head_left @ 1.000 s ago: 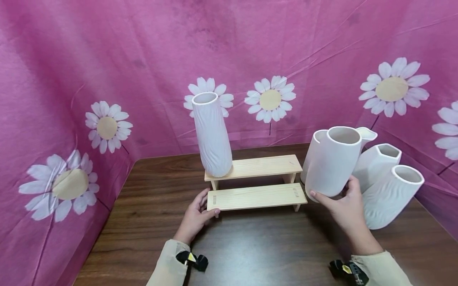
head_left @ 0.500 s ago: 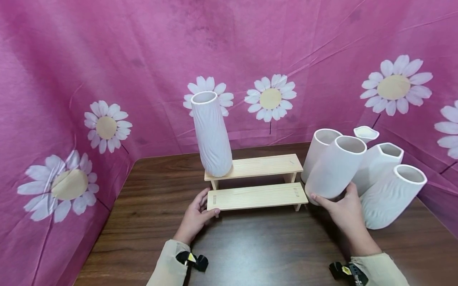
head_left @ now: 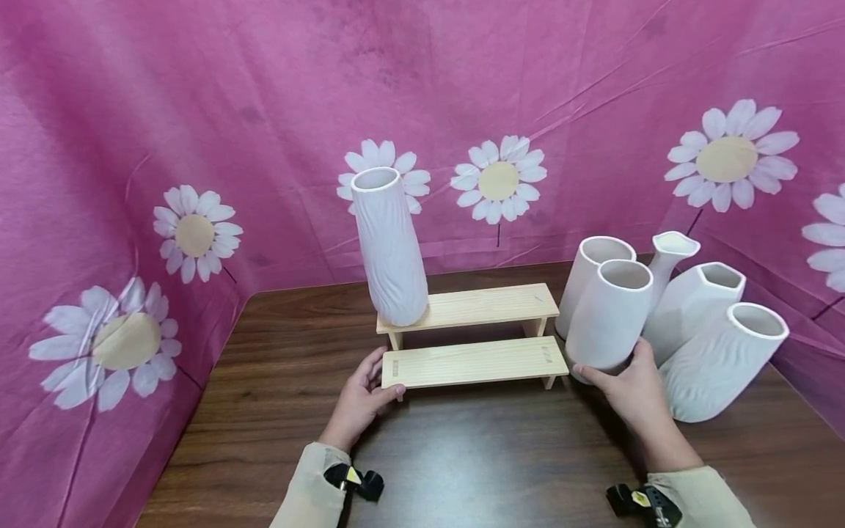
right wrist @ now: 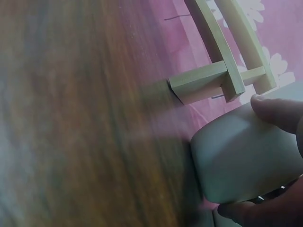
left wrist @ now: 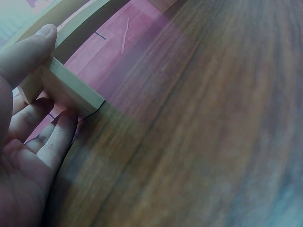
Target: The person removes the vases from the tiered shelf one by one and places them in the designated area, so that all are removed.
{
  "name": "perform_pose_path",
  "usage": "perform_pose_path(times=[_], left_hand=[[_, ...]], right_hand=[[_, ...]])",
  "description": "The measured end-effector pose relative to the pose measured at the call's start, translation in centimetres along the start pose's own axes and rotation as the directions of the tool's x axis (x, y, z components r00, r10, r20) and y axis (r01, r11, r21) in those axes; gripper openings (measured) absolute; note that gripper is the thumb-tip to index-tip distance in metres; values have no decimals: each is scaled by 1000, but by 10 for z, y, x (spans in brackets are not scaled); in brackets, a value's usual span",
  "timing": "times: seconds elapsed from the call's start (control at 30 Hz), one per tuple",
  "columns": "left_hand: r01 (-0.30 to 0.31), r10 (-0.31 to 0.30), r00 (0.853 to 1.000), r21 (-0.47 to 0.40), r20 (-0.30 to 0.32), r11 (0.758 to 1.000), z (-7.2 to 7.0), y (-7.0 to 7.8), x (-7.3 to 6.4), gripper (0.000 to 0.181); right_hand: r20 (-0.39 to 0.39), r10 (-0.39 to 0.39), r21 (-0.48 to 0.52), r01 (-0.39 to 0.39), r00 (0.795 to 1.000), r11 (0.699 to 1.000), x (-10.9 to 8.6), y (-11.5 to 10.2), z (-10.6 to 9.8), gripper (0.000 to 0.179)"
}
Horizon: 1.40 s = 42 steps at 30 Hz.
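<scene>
My left hand grips the left end of the lower pale wooden riser. In the left wrist view its thumb lies on the top board and the fingers are by the riser's leg. My right hand holds a smooth white vase low on its body, right of the riser. In the right wrist view the thumb and fingers are on opposite sides of that vase; its base is at or just above the table. A tall ribbed white vase stands on the left of the higher riser.
Several white vases crowd the right side: a round one behind, a flared-neck one, an angular-mouthed one and a ribbed one. The wood-grain table meets a pink daisy cloth behind.
The vase in my right hand has come down and gone from tilted rightward to nearly upright, uncovering the flared-neck vase behind. My left hand has stayed on the riser.
</scene>
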<state>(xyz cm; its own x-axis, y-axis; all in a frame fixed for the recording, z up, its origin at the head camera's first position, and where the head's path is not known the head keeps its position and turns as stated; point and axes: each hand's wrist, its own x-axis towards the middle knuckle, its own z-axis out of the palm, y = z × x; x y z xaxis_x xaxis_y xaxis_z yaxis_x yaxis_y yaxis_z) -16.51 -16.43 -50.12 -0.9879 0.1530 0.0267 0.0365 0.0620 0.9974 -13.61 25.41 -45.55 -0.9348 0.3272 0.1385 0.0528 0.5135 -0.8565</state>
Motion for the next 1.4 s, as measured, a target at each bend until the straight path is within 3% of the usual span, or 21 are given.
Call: perform_pose_path(times=[0.23,0.63,1.4], left_hand=[[-11,11,1000,4,6,1000,0,1,0,82],[-16,16,1000,2,9,1000,0,0,0,82],[-9,9,1000,21,-4,1000,0,0,1,81]], right_hand=[[4,51,40,-51,999,998,1,1,2,102],[-4,57,106,-57,998,993,7,4,5,101],[-47,88,102,-83,995,991,11,7,9,97]])
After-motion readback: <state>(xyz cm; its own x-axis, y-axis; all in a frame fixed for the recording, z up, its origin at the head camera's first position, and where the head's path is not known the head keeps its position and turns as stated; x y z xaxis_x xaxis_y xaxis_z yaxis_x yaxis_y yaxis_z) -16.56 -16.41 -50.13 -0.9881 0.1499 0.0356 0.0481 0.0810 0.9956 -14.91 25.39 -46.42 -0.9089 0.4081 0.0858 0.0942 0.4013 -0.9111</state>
